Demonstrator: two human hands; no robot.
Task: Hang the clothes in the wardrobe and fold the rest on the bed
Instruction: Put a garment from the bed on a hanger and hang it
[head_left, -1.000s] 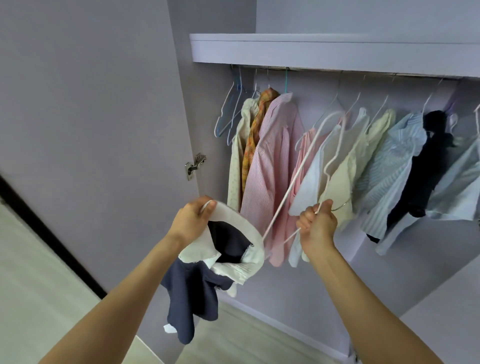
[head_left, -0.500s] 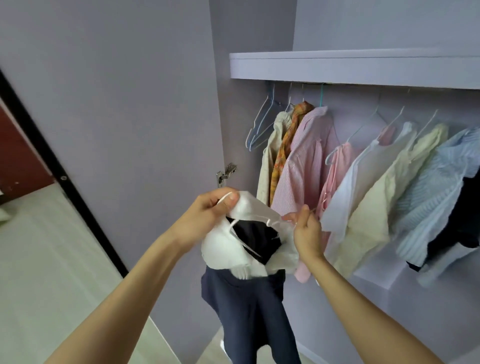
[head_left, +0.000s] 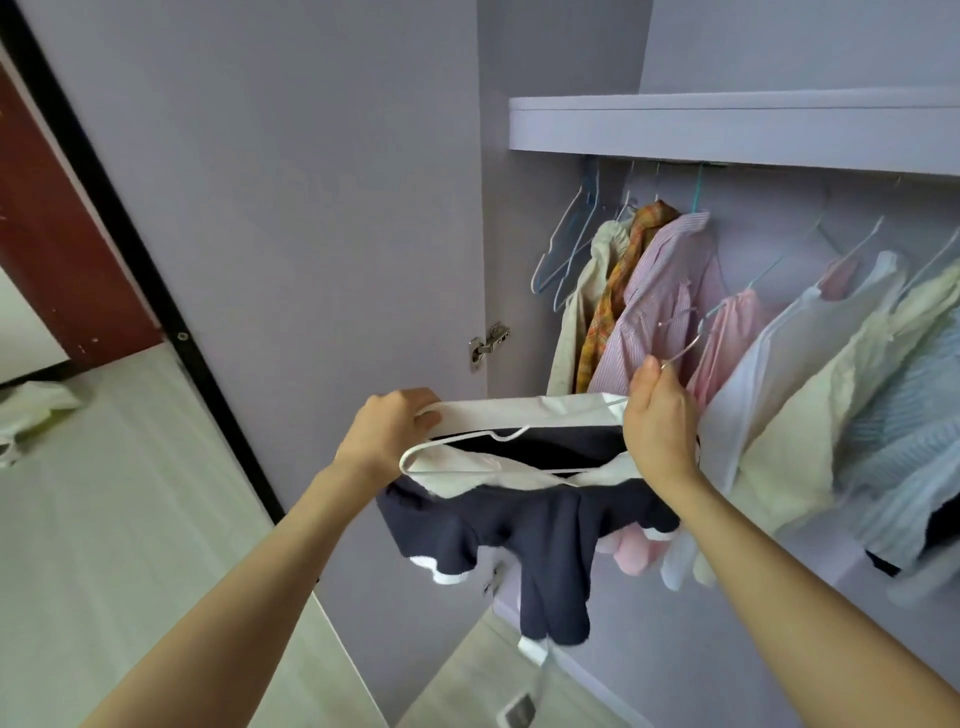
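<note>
My left grip (head_left: 390, 431) is closed on the left end of the white collar of the navy top (head_left: 524, 525). My right grip (head_left: 658, 422) pinches the hook of the white hanger (head_left: 457, 453), which lies inside the collar. I hold the top in front of the open wardrobe (head_left: 727, 130), left of the hanging shirts (head_left: 670, 291).
</note>
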